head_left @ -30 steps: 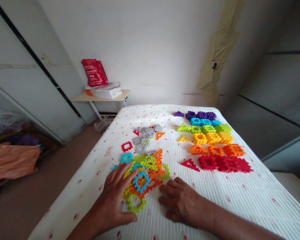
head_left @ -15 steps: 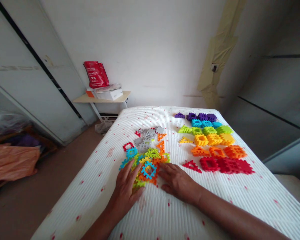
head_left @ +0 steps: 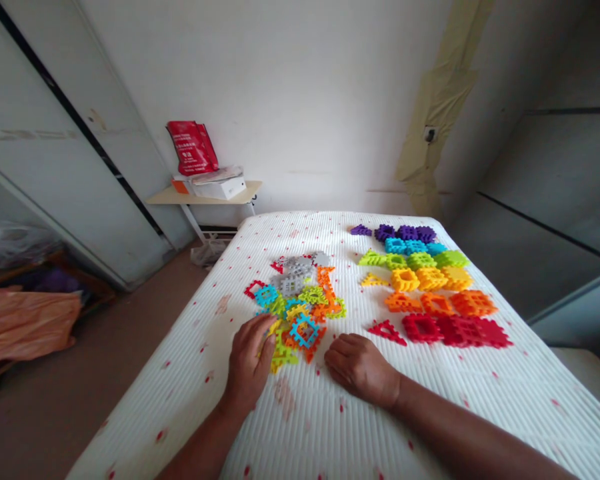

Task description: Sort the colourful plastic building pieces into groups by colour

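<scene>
A mixed pile of interlocking plastic building pieces lies mid-bed, with a blue square frame [head_left: 305,331] on top of its near part. Around it are lime green pieces [head_left: 283,353], orange pieces [head_left: 325,293] and a small yellow piece [head_left: 296,311]. My left hand [head_left: 250,357] rests against the pile's left edge, fingers bent over it and thumb apart, gripping nothing that I can see. To the right of the pile, my right hand [head_left: 361,368] lies palm down on the sheet, its fingers curled in. No piece sticks out of it.
Colour-sorted rows of pieces stand on the right: red [head_left: 455,331], orange [head_left: 437,304], yellow [head_left: 430,278], green [head_left: 415,260], blue [head_left: 414,247] and purple [head_left: 405,233]. Grey pieces [head_left: 295,273] lie behind the pile. A side table [head_left: 250,190] holds a red bag [head_left: 193,148].
My right hand has drawn slightly away from the pile, and its spread fingers have curled in. My left hand has shifted a little; pieces in the pile have moved slightly.
</scene>
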